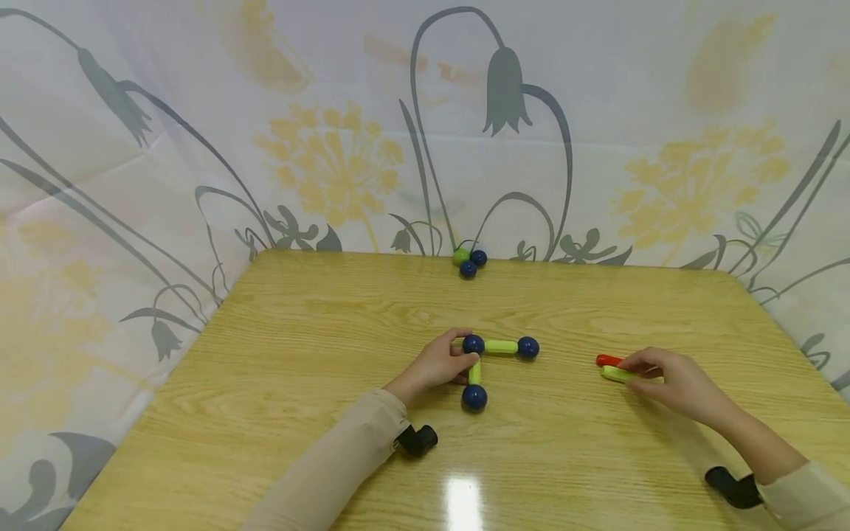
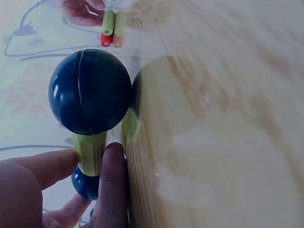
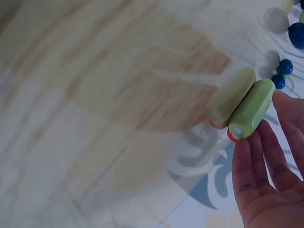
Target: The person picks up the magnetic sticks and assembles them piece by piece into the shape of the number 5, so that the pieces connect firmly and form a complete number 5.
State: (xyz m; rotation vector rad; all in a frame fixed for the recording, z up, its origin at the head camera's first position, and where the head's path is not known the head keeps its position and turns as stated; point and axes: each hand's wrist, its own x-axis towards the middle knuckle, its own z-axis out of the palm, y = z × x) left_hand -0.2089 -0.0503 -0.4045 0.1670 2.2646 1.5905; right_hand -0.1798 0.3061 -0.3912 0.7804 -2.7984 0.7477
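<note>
No text, label, brand, number or sign can be read on anything in any of the three views.

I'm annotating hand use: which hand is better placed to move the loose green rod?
Probably the right hand: it pinches that green rod, while the left hand holds the ball-and-rod frame.

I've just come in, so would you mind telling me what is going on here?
A person's left hand holds an L-shaped ball-and-rod piece near its corner, on the table. Their right hand pinches a loose yellow-green rod beside a red rod, apart from the piece. Farther back, a green ball and two dark blue balls sit close together.
</note>
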